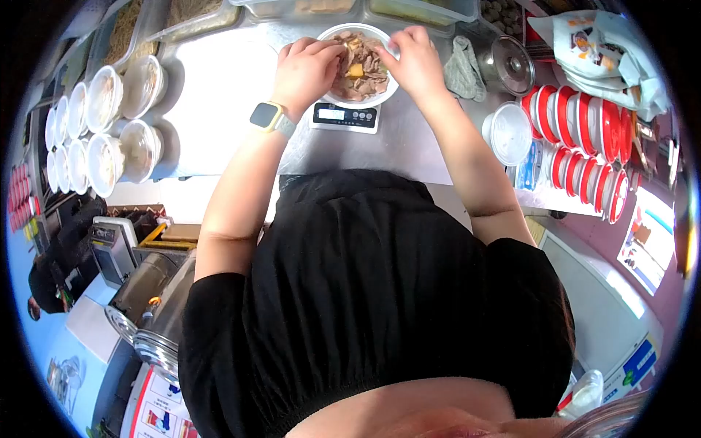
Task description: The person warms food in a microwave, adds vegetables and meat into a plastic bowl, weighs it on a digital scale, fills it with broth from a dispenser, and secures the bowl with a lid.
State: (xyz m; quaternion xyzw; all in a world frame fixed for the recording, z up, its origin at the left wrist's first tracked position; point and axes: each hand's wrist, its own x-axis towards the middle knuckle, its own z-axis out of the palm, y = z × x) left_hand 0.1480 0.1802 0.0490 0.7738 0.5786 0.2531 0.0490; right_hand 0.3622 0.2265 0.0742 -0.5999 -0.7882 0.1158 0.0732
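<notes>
A grey steel surface (394,146) is bearing a grey, rectangular digital scale (345,117). Between bent left fingers (331,52) and bent right fingers (418,36), a round white plastic bowl (394,86) of brown slices (365,82) is sitting on it, presumably for weighing; whether they are gripping anything cannot be told.

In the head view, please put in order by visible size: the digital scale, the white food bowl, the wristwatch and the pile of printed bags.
1. Pile of printed bags
2. White food bowl
3. Digital scale, judged by its visible part; the bowl hides some of it
4. Wristwatch
</notes>
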